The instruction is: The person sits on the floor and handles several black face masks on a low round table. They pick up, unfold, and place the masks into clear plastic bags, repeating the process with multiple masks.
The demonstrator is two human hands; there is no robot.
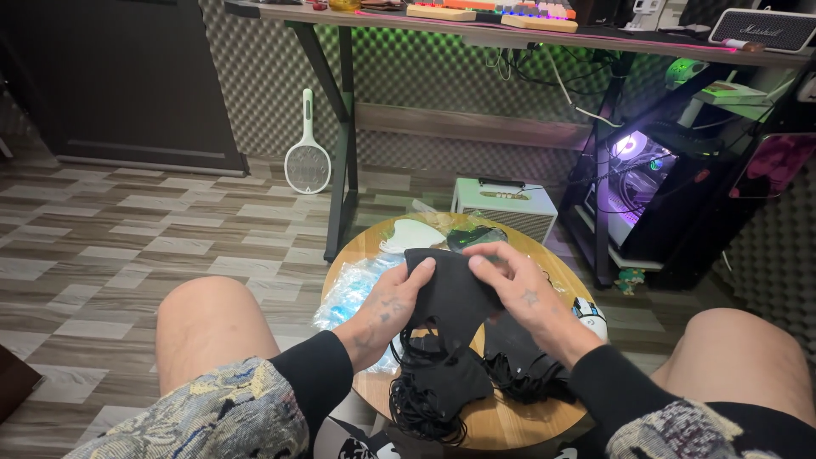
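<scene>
A black fabric face mask [450,293] is held up between my two hands over a small round wooden table [510,416]. My left hand [393,310] pinches its left edge and my right hand [518,289] grips its upper right edge. Under my hands lies a heap of more black masks [450,382] with tangled ear loops. A white mask [414,235] and a dark one [476,235] lie at the table's far side. My bare knees flank the table.
Clear plastic packaging [348,293] lies on the table's left side. Behind the table stand a small white amplifier [503,206], a desk with black legs [344,127], a lit computer case [637,183] and a white electric fly swatter [307,157]. The floor is wood-pattern tile.
</scene>
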